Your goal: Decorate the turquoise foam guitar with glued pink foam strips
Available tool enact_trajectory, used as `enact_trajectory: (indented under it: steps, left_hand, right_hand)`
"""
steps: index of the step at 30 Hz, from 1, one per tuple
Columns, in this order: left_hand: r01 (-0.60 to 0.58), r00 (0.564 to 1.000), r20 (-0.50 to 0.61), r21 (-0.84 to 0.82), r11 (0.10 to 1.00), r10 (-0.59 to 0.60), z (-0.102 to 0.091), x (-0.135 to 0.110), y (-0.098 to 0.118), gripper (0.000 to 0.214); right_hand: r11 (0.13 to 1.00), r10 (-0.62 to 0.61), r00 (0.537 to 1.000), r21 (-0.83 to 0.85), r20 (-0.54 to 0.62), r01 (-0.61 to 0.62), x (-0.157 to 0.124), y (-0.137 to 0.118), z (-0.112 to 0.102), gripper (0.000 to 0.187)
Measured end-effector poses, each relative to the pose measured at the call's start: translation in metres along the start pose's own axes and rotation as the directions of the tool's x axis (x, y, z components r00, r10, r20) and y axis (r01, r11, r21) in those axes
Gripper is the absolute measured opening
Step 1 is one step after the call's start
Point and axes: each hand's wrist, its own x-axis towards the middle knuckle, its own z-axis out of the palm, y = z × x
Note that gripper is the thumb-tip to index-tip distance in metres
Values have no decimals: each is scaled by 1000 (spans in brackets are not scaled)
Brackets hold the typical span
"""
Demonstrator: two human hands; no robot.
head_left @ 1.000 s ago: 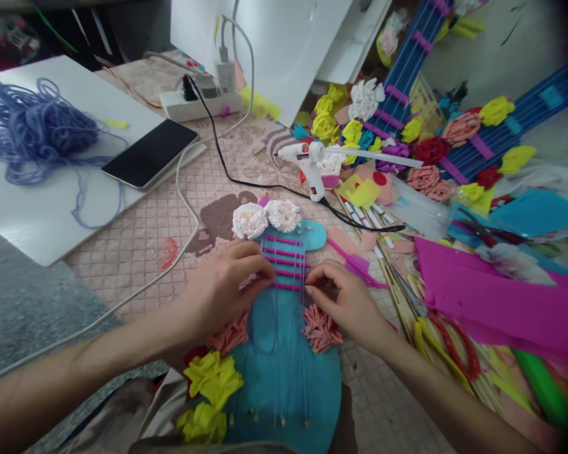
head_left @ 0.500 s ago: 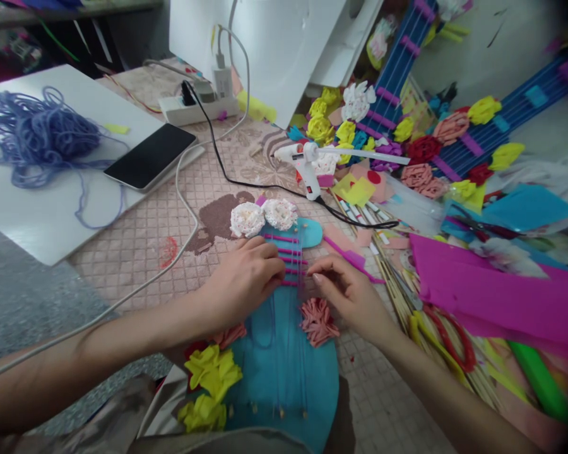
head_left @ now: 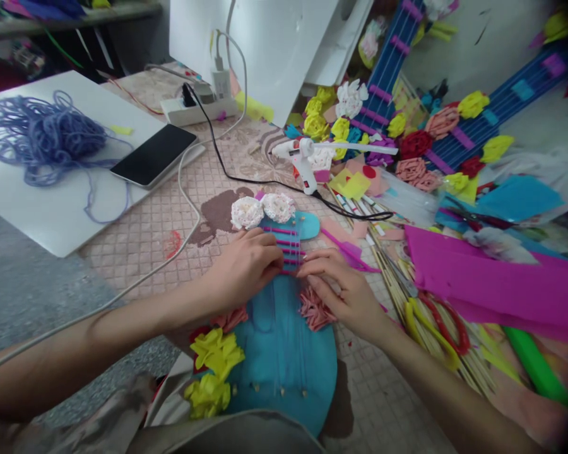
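Note:
A blue toy guitar [head_left: 288, 353] cut from a flat sheet lies in front of me, its neck pointing away, with thin strings along it. Several narrow purple strips [head_left: 288, 243] cross the neck. My left hand [head_left: 250, 261] is curled at the neck's left edge, fingers closed at the end of the lowest strip. At the right edge, the fingertips of my right hand [head_left: 345, 287] pinch near that strip's other end; the exact contact is partly hidden. White speckled paper flowers [head_left: 278, 207] sit at the head. A pink flower [head_left: 315, 309] lies under my right hand, yellow flowers [head_left: 215, 353] at lower left.
A white glue gun [head_left: 303, 161] stands beyond the head, its black cord trailing across the table. Scissors [head_left: 447, 328], sticks and purple sheets [head_left: 497, 277] crowd the right. At left are a phone [head_left: 154, 154] and blue yarn [head_left: 52, 139] on a white board. Decorated guitars [head_left: 392, 69] lean behind.
My right hand has moved left to the neck's edge, its fingertips now at the lowest purple strip. My left hand stays at the left edge. The view has shifted slightly.

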Motion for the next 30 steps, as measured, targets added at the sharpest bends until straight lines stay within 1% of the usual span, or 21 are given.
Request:
enact_trajectory:
  steps: [4,8,11,14,17,19,21,23,25,26,30]
  left_hand:
    - [4,1000,-12,19,1000,-3,-1,-2,3,13]
    - [8,1000,-13,9,1000,-8,-2,-3,5,14]
    - [5,1000,-29,3,1000,-5,-3,-4,7,16]
    - [-1,997,-75,-4,1000,1,-3,-4,7,16]
    - [0,993,-119,-14,1000,-2,-6,-7,5,15]
    - [18,989,-144,-22,1000,-21,-10,-10,2,15]
    - [44,985,-165,-32,999,-49,-17,-16,-1,16]
    - [67,981,-177,-46,997,-74,-23,-24,-2,16]
    - [86,983,-160,-60,995,-94,-28,-34,2,15]
    - [93,986,-133,-64,994,-101,-29,-39,5,15]
    - [97,995,24,-58,994,-96,-24,-59,30,12]
  right_hand:
    - [990,67,988,134,-139,-48,-4,-7,-8,16]
    - [960,154,955,269,-255,-83,-12,-5,-9,17]
    - [944,180,932,320,-315,-74,-20,-2,-8,19]
    - [960,185,923,261,-337,-97,-25,-3,-7,20]
    - [983,158,942,138,-295,-122,-26,-5,-6,22]
    - [991,121,961,77,-250,-105,-27,-5,-4,22]
    - [995,101,970,46,-220,-93,-28,-4,-2,22]
    - [996,92,970,30,-225,-88,-29,-3,0,22]
    - [996,85,963,18,-257,-83,-30,-4,1,21]
    - [997,79,958,13,-275,-79,-31,-4,1,21]
    - [999,55,951,13,-303,-53,-33,-10,3,19]
